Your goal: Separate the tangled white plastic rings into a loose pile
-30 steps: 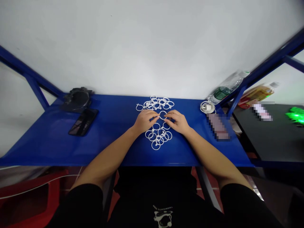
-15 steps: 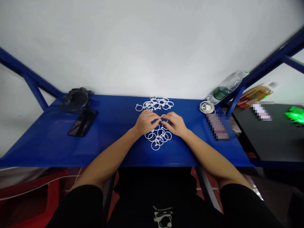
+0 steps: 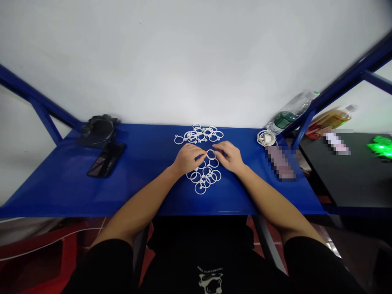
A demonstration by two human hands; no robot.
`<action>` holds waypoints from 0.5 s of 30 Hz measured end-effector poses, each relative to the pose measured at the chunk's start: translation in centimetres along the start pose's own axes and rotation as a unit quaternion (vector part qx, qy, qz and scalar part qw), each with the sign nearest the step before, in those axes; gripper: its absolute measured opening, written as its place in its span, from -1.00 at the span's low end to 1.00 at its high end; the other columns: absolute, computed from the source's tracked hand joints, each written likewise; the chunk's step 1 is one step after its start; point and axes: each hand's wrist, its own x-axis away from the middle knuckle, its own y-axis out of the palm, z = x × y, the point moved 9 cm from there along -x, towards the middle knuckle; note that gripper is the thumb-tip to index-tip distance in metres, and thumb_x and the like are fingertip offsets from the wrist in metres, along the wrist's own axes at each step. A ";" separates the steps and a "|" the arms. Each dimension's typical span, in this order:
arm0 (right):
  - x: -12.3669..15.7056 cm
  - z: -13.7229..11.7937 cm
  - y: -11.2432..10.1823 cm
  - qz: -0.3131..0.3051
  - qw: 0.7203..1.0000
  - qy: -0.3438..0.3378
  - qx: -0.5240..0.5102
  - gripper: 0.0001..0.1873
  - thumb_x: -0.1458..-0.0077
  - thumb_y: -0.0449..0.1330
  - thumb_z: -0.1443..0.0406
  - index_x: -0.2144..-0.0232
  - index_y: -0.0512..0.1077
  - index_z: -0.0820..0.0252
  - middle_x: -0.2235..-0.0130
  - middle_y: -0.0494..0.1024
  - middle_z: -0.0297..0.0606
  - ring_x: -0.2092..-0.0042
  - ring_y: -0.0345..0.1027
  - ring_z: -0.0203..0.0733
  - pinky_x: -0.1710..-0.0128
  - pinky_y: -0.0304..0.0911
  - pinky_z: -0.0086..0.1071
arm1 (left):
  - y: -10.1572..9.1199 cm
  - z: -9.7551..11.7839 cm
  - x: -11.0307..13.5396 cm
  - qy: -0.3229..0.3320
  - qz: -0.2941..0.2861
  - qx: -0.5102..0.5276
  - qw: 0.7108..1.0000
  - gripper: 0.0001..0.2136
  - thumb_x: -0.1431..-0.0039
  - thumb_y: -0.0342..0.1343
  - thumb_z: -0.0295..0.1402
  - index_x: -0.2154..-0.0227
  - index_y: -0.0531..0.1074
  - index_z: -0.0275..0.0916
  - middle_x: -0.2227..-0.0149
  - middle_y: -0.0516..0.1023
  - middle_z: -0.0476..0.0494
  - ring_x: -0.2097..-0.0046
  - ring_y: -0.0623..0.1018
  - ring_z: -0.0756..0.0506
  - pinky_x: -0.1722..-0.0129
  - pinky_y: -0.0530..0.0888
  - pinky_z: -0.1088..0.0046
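My left hand pinches a white plastic ring by its left edge, thumb and index finger pressed together. To the right of that ring, my right hand has its thumb and index finger spread, close to the ring's rim; whether the thumb touches it I cannot tell. Below the hands lies a near group of white rings, overlapping one another, some with small knobs or eyelets on them. Beyond the hands sits a second heap of similar rings. The left palm hides part of the near group.
On the blue table, a dark phone and a black bundled object lie left. A coiled white cable, a blurred-out flat object and a plastic bottle are at right. Blue frame bars flank the table.
My right hand's thumb and index finger have parted and drawn slightly right, away from the ring. The left hand keeps its pinch, and the ring now shows more fully between the hands.
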 end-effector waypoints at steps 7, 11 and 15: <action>0.2 7.4 0.6 -0.065 0.972 0.155 0.165 -0.46 -0.34 0.12 0.12 -0.27 0.40 0.18 -0.30 0.43 0.03 -0.28 0.29 0.23 -0.25 0.25 0.14 | 1.1 -0.2 0.4 0.005 -0.076 0.049 0.996 -0.84 -0.33 0.17 -0.27 0.33 0.60 -0.17 0.39 0.67 -0.03 0.32 0.63 -0.04 0.20 0.48 0.32; 0.7 8.3 2.6 -0.135 0.958 0.158 0.200 -0.40 -0.38 0.07 0.08 -0.39 0.25 0.06 -0.41 0.29 -0.09 -0.45 -0.01 0.34 -0.33 -0.02 0.36 | 0.9 0.3 0.5 0.017 -0.066 0.072 0.995 -0.82 -0.30 0.21 -0.20 0.25 0.61 -0.17 0.48 0.63 0.02 0.40 0.60 -0.03 0.24 0.51 0.34; 0.7 7.9 2.8 -0.131 0.961 0.149 0.191 -0.49 -0.36 0.08 0.18 -0.31 0.35 0.04 -0.28 0.47 -0.08 -0.35 0.17 0.30 -0.31 -0.05 0.38 | 0.1 -1.8 0.5 -0.036 -0.029 0.040 0.998 -0.82 -0.32 0.18 -0.22 0.30 0.62 -0.17 0.44 0.66 -0.03 0.39 0.62 -0.04 0.25 0.52 0.34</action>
